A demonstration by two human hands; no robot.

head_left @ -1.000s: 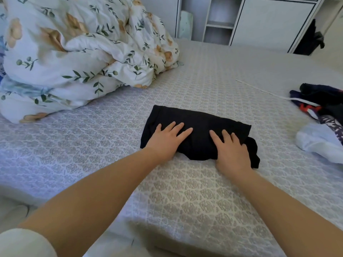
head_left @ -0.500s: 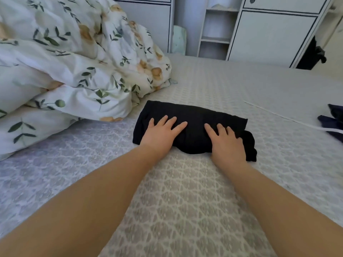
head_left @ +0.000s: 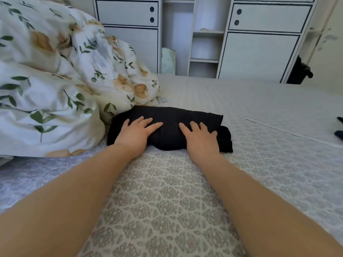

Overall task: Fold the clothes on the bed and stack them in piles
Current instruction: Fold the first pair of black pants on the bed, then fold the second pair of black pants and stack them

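- Left hand (head_left: pixel 137 135), right hand (head_left: pixel 201 139): I see both flat, fingers straight, pressing black folded garment (head_left: pixel 167 127), frame centre.
- Step, I judge: placing it beside floral duvet (head_left: pixel 55 89).
- Next: release, fetch another piece.

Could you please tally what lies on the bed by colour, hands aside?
Black: 1, the folded garment
White with leaf print: 1, the duvet
Dark blue: 1, clothes at the right edge, mostly cut off
Total: 3

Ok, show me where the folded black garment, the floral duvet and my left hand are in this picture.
folded black garment (head_left: pixel 176 115): head view, on its top surface beyond the fingers.
floral duvet (head_left: pixel 55 89): head view, on the bunched middle of it.
left hand (head_left: pixel 135 132): head view, on the back of the hand.
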